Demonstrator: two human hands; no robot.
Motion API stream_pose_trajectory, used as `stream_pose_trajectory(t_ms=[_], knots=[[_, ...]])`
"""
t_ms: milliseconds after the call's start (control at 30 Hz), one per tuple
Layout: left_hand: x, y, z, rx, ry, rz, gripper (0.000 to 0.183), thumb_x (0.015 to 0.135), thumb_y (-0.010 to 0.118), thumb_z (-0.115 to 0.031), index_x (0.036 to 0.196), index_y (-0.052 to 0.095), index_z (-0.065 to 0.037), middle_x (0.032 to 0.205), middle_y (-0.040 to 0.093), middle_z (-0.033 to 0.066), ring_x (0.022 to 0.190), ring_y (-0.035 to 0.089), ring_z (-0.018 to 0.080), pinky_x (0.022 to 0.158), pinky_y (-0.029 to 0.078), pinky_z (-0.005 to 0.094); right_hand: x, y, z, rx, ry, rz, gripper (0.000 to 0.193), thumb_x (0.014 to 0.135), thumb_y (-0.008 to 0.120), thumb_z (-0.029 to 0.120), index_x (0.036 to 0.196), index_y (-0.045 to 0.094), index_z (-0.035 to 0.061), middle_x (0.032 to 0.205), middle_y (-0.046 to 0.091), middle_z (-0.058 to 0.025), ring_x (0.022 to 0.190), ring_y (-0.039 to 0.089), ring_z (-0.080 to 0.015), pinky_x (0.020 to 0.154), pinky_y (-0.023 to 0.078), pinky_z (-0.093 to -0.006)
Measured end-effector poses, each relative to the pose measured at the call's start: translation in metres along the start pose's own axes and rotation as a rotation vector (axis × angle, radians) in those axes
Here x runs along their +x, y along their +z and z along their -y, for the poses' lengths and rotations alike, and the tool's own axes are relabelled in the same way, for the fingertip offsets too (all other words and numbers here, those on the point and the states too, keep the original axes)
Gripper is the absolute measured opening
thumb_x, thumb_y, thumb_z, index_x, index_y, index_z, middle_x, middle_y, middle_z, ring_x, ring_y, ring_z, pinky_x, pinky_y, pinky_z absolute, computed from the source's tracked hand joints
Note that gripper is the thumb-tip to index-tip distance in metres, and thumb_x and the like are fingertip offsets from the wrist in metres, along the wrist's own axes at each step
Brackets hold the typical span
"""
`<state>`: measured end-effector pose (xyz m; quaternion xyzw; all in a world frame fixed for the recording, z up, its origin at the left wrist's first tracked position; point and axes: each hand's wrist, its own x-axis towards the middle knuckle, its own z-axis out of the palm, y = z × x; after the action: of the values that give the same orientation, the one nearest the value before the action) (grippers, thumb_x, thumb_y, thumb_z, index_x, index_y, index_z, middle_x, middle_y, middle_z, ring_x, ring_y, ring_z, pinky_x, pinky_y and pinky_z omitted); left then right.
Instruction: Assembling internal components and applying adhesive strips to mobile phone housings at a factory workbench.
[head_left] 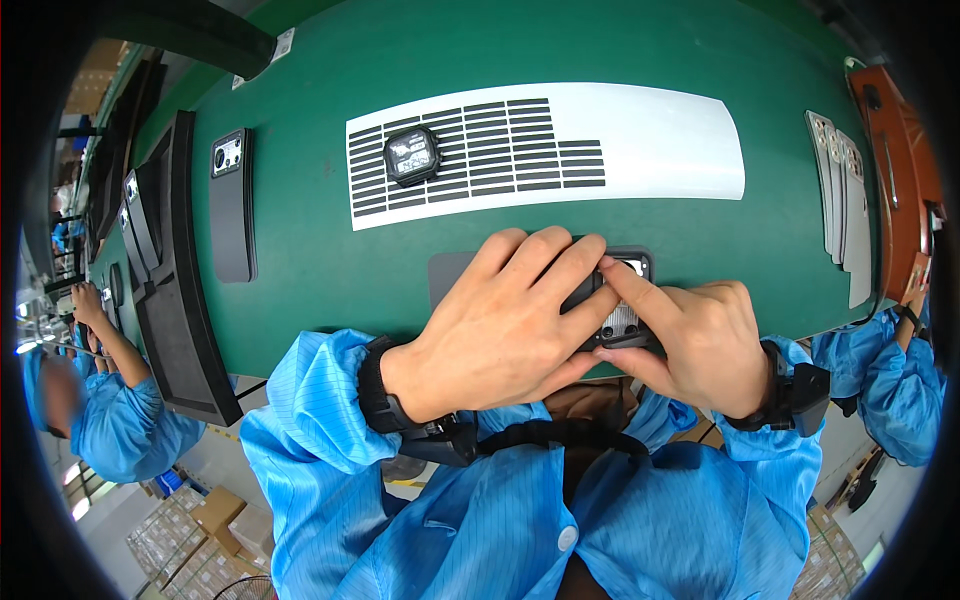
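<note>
A flat dark grey phone back cover [450, 272] lies on the table before me, its black-framed camera end [634, 262] to the right. My left hand [490, 330] arches across it, fingers over its far side and thumb by the near edge, hiding most of its middle. At the camera end my right hand [700, 330] grips with index finger and thumb on opposite long edges; its other fingers are curled. Just beyond my hands is a white sheet [670, 150] with rows of black strips, and a black digital watch [411, 156] rests on it.
Dark grey covers [232, 215] are stacked at left, beside a black tray [180, 290] holding more. Lighter covers [845, 200] overlap at the right edge, near a reddish-brown case [900, 160]. Co-workers in blue sit on both sides. Cartons [190, 540] stand on the floor.
</note>
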<state>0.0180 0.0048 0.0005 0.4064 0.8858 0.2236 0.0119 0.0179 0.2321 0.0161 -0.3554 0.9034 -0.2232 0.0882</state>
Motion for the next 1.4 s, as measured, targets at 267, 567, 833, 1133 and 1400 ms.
stream_pose_trajectory(t_ms=[267, 567, 833, 1133, 1400], knots=[[0.000, -0.001, 0.000, -0.026, -0.008, -0.003, 0.060, 0.069, 0.079, -0.035, 0.122, 0.065, -0.010, 0.131, 0.053, 0.0161, 0.114, 0.051, 0.0332, 0.092, 0.042, 0.0452, -0.012, -0.007, -0.007, -0.060, 0.035, -0.155, 0.051, 0.077, 0.079, 0.034, 0.113, 0.066, 0.0014, 0.067, 0.062, -0.0091, 0.055, 0.063, -0.0260, 0.052, 0.049, -0.0362], [-0.001, -0.002, 0.004, 0.026, 0.076, -0.085, 0.051, 0.076, 0.074, -0.039, 0.115, 0.066, -0.008, 0.132, 0.056, 0.0184, 0.109, 0.056, 0.0336, 0.088, 0.045, 0.0440, 0.017, -0.006, -0.022, 0.263, 0.092, -0.241, 0.027, 0.077, 0.079, 0.016, 0.097, 0.067, 0.0022, 0.078, 0.063, -0.0107, 0.063, 0.064, -0.0278, 0.055, 0.050, -0.0369], [-0.008, -0.005, 0.001, 0.274, 0.110, -0.373, 0.032, 0.081, 0.069, -0.037, 0.095, 0.065, -0.009, 0.124, 0.063, 0.0166, 0.100, 0.061, 0.0263, 0.083, 0.048, 0.0384, 0.040, -0.012, -0.019, 0.544, 0.109, -0.245, 0.011, 0.080, 0.073, 0.003, 0.079, 0.063, -0.0024, 0.067, 0.060, -0.0101, 0.056, 0.056, -0.0169, 0.052, 0.040, -0.0293], [-0.084, -0.083, 0.101, 0.596, -0.633, -0.649, 0.050, 0.076, 0.082, -0.029, 0.116, 0.065, -0.004, 0.116, 0.067, 0.0174, 0.105, 0.064, 0.0342, 0.090, 0.050, 0.0401, 0.049, -0.016, -0.034, 0.618, 0.094, -0.382, 0.011, 0.094, 0.059, 0.005, 0.092, 0.068, -0.0029, 0.071, 0.062, -0.0060, 0.062, 0.054, -0.0099, 0.056, 0.040, -0.0242], [-0.106, -0.080, 0.150, 0.633, -1.081, -0.464, 0.068, 0.079, 0.075, -0.053, 0.125, 0.061, -0.005, 0.116, 0.068, 0.0161, 0.110, 0.063, 0.0358, 0.087, 0.053, 0.0459, 0.042, -0.012, -0.041, 0.573, 0.132, -0.319, 0.010, 0.090, 0.062, 0.004, 0.089, 0.068, -0.0029, 0.066, 0.061, -0.0053, 0.056, 0.051, -0.0091, 0.053, 0.038, -0.0245]])
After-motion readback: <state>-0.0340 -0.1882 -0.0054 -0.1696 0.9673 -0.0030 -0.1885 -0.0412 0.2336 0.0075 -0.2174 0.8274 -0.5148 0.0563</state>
